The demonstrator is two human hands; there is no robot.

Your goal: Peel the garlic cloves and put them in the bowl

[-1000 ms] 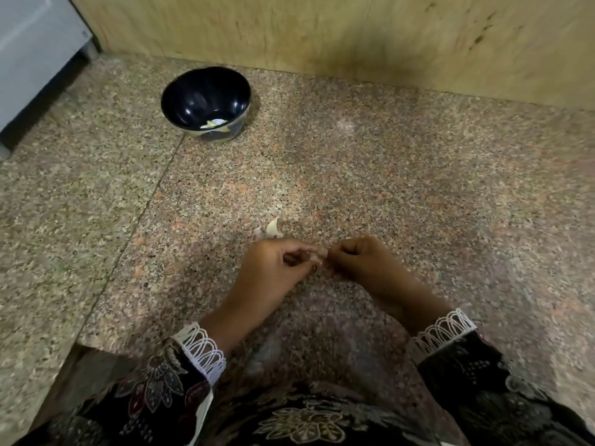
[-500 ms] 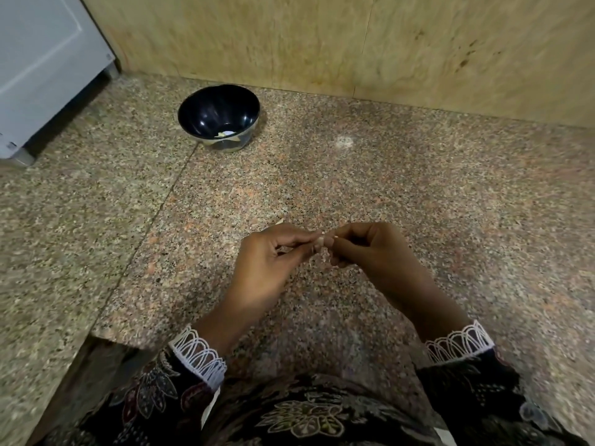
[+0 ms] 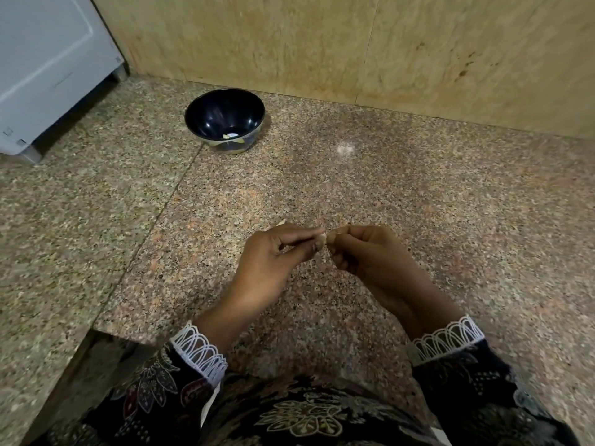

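Note:
A small pale garlic clove (image 3: 323, 242) sits between the fingertips of both hands above the granite counter. My left hand (image 3: 273, 262) pinches it from the left with thumb and forefinger. My right hand (image 3: 367, 252) pinches its other end, fingers curled. Most of the clove is hidden by the fingertips. The dark bowl (image 3: 199, 106) stands far back left near the wall, with pale garlic pieces (image 3: 232, 136) at its bottom. A sliver of garlic skin (image 3: 280, 223) peeks out behind my left hand.
The speckled granite counter (image 3: 418, 204) stretches right and back to a beige stone wall (image 3: 354, 43). A white appliance (image 3: 42, 66) stands at the far left. The counter's front edge steps down at lower left (image 3: 96, 329).
The view has tilted up, so the bowl and hands sit lower in frame. Both hands stay together on the clove, raised slightly off the counter.

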